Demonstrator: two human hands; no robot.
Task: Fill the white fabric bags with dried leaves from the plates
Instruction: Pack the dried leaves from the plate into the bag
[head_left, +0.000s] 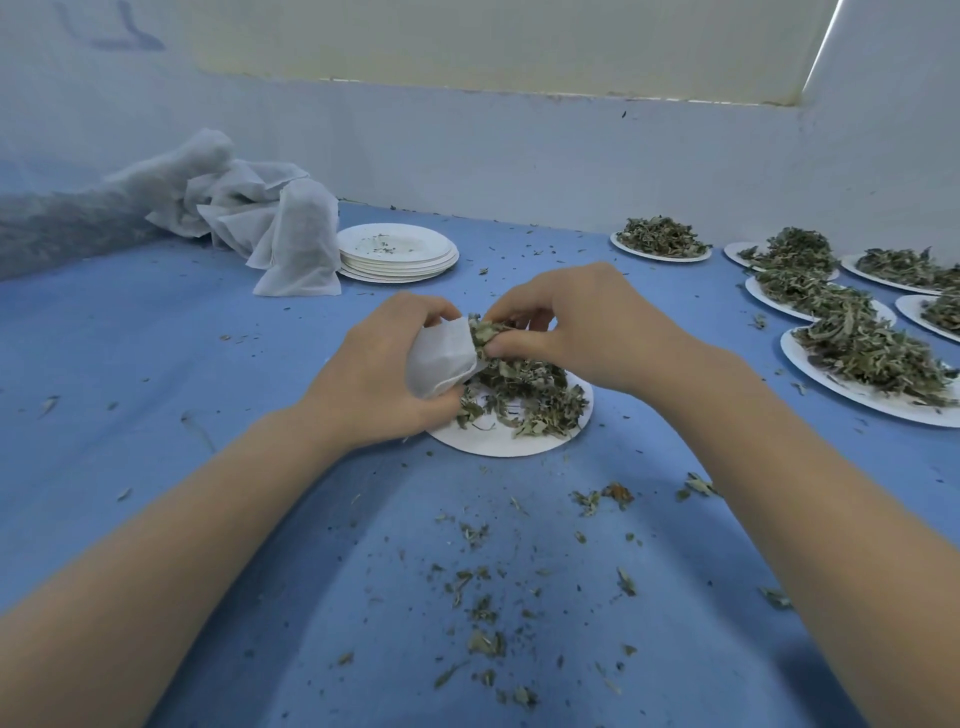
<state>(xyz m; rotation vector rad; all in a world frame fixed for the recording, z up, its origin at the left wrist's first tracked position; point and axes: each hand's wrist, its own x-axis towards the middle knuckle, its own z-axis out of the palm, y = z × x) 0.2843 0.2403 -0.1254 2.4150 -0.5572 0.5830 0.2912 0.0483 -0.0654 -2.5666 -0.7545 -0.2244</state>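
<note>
Gripping a small white fabric bag (441, 356) in curled fingers, the left hand (387, 364) holds it just above the near-left edge of a round white paper plate (498, 441) that lies on the blue-covered bench (182, 364). The right hand (566, 322) pinches a clump of dried green leaves (483, 332) at the bag's mouth, thumb and fingertips closed around it. More loose dried leaves (524, 389) lie heaped on the plate beneath both hands. Leaf crumbs (483, 608) are scattered over the bench nearer the person. At the far left, a pile of white fabric bags (260, 218) rests against the wall, one standing upright just beside a stack of emptied white paper plates (397, 252). To the right, several white plates heaped with dried leaves (857, 353) sit close together, some overlapping.
</note>
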